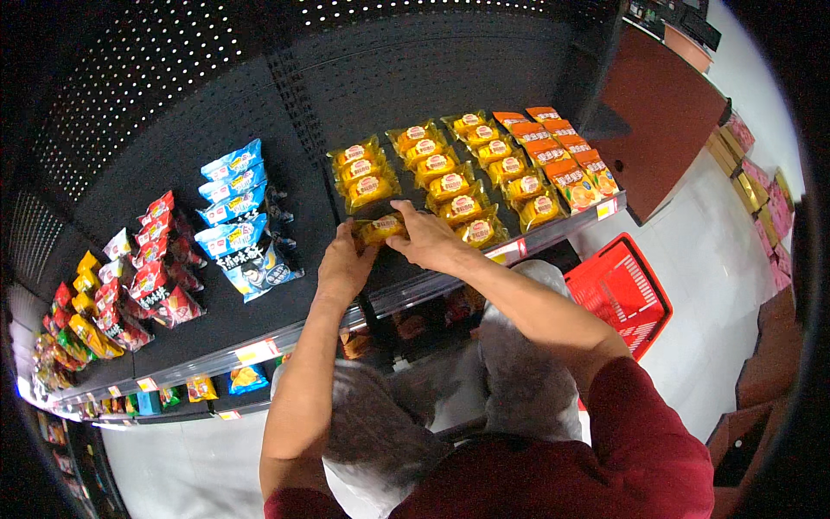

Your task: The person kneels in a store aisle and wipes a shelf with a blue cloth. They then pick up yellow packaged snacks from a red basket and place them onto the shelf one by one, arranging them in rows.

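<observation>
Between my two hands is a small cake in clear yellow wrapping (381, 227), low over the black shelf (311, 272). My left hand (347, 259) grips its left end, and my right hand (421, 237) has thumb and fingers at its right end. Just behind it stands a short row of the same wrapped cakes (368, 187). Two longer rows of these cakes (463, 206) (524, 187) run to the right. Beyond them are orange pouches (570, 181) with fruit pictures, in two rows at the shelf's right end.
Blue snack bags (230, 240) and red snack bags (152, 279) stand in rows at the left. Price tags line the shelf's front edge (415, 289). A lower shelf holds more bags (246, 379). A red plastic basket (619, 292) is on the floor at the right, near a brown cabinet (655, 123).
</observation>
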